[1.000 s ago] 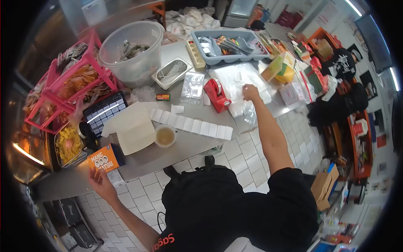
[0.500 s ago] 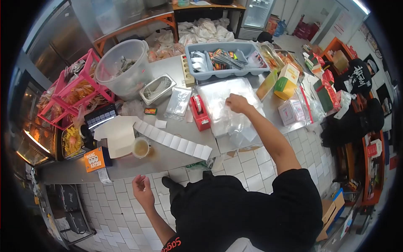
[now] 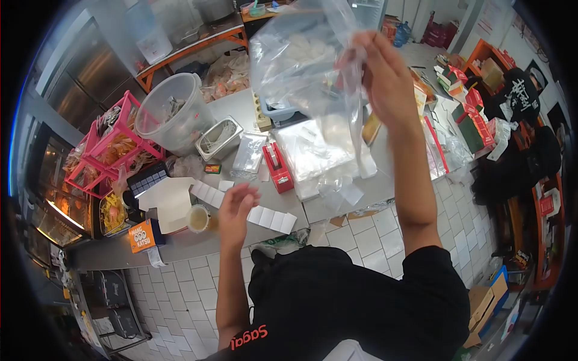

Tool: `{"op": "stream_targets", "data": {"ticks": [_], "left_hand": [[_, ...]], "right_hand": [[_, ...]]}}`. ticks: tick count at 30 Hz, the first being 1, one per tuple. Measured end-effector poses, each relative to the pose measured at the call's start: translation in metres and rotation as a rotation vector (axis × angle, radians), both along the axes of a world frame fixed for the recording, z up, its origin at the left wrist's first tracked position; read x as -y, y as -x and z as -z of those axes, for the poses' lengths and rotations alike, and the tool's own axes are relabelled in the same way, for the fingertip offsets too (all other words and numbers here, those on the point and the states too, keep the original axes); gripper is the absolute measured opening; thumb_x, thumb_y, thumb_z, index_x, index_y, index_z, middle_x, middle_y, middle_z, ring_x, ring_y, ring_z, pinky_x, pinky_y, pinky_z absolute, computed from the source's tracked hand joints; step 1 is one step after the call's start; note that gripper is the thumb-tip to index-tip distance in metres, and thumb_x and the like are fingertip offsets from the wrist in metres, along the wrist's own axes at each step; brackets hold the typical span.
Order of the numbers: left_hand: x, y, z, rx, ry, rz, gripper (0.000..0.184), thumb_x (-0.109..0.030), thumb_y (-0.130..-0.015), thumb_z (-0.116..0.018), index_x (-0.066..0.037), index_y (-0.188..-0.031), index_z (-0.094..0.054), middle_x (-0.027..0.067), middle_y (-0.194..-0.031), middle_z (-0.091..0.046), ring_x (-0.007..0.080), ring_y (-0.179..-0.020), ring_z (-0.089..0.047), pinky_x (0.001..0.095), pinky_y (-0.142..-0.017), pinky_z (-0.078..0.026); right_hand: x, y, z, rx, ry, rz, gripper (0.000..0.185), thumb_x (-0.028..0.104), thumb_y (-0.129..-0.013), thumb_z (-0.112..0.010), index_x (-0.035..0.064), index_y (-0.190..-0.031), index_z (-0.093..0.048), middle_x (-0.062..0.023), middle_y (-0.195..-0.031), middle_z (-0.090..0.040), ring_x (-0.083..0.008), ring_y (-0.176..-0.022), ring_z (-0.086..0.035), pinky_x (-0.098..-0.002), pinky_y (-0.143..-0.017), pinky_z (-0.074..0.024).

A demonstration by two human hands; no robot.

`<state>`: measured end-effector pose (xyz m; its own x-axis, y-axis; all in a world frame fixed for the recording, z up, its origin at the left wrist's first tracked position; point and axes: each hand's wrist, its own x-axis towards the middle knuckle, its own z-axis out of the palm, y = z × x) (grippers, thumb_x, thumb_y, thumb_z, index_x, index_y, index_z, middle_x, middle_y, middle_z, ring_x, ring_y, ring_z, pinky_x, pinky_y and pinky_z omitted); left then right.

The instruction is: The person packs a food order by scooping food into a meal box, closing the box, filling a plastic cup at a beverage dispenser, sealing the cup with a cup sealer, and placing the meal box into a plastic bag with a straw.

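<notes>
Your right hand (image 3: 387,83) is gripping a clear bag (image 3: 292,66), spreading leftward, probably light, limp, slippery, best edge-held; your left hand (image 3: 235,212) is hovering apart, empty.

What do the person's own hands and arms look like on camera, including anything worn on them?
The left hand and right hand are ungloved, with no watch or wristband showing. Both forearms are bare. The right sleeve is short, black and plain where visible; the left sleeve is black too, with red lettering starting "Saga".
</notes>
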<state>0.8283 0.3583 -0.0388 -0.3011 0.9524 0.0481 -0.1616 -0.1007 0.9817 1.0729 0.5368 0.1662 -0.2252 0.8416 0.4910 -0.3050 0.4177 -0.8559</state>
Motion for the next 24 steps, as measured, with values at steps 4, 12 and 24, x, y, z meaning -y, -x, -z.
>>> {"op": "stream_targets", "data": {"ticks": [4, 12, 24], "left_hand": [[-0.056, -0.016, 0.008, 0.405, -0.222, 0.245, 0.061, -0.036, -0.096, -0.059, -0.005, -0.144, -0.036, 0.0169, -0.143, -0.047, 0.0296, -0.130, -0.048, 0.0444, -0.105, -0.042], [-0.014, -0.011, 0.002, 0.488, -0.393, 0.459, 0.097, -0.047, -0.079, -0.078, 0.004, -0.146, -0.030, 0.0154, -0.116, -0.065, 0.0303, -0.105, -0.064, 0.0465, -0.092, -0.051], [0.137, 0.043, 0.049, 0.520, 0.075, -0.205, 0.031, -0.029, -0.085, -0.075, -0.004, -0.089, -0.056, 0.0076, -0.075, -0.057, 0.0173, -0.063, -0.057, 0.0296, -0.057, -0.048]], "right_hand": [[0.011, -0.003, 0.068, -0.347, 0.194, -0.684, 0.027, 0.025, -0.097, -0.054, 0.0019, -0.109, -0.054, -0.0119, -0.095, -0.064, -0.0221, -0.080, -0.066, -0.0349, -0.068, -0.0543], [0.066, 0.008, 0.175, -0.514, 0.763, -0.517, 0.018, 0.026, -0.098, -0.051, 0.0122, -0.109, -0.055, -0.0030, -0.087, -0.059, -0.0152, -0.073, -0.057, -0.0264, -0.063, -0.0469], [0.102, 0.050, 0.244, -0.055, 0.762, -0.276, 0.013, 0.022, -0.101, -0.054, 0.0097, -0.099, -0.056, 0.0024, -0.076, -0.055, -0.0066, -0.061, -0.050, -0.0218, -0.055, -0.0415]]}}
